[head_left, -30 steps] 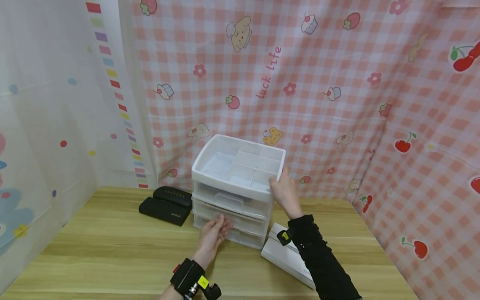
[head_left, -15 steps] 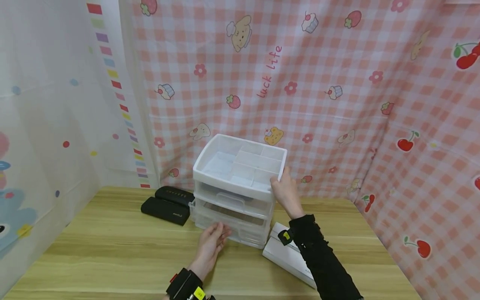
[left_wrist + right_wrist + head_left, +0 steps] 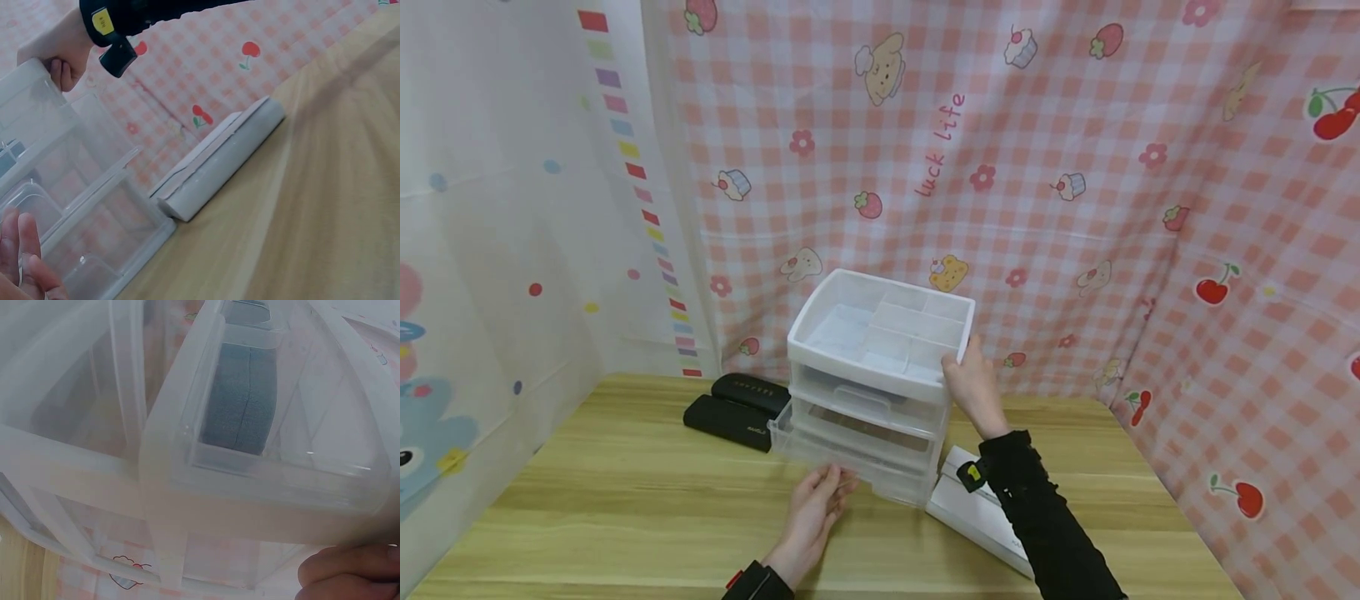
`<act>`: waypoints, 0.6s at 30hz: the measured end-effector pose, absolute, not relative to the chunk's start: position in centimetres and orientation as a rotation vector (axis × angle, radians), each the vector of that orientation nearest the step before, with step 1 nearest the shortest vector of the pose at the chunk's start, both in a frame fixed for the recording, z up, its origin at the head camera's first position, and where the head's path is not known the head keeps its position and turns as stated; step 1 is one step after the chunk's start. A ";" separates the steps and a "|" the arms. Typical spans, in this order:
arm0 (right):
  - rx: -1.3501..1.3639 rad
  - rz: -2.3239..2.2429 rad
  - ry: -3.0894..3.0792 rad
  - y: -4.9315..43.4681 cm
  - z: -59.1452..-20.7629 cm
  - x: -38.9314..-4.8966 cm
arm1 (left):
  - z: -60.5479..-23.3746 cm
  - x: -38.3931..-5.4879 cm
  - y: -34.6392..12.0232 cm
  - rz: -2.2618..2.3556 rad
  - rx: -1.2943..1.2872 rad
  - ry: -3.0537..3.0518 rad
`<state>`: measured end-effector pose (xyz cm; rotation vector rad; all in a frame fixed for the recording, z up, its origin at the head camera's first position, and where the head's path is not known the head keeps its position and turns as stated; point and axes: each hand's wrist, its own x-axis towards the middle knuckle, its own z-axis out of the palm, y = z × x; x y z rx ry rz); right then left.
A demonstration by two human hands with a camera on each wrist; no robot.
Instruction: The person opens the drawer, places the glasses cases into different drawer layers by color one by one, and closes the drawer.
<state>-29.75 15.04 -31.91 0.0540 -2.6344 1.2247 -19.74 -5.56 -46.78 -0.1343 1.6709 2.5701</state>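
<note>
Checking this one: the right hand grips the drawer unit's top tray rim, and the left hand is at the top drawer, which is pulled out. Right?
Not quite: the drawer is wrong. The head view shows the left hand at the middle drawer, pulled out, while the top drawer sits closed. The right hand does grip the tray rim.

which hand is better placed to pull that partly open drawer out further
Probably the left hand: it is right at the front of the partly open drawer. The right hand holds the right side of the white organizer, so it looks better suited to steadying.
</note>
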 end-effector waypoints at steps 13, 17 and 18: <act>0.061 1.250 -2.633 15.1 -31.8 -29.5 | -46.6 -17.6 -6.4 2.512 -0.158 1.671; 0.054 1.256 -2.633 14.9 -31.8 -29.5 | -46.5 -17.0 -6.7 2.495 -0.163 1.677; 0.052 1.251 -2.634 14.9 -31.9 -29.5 | -46.5 -16.8 -6.8 2.494 -0.164 1.676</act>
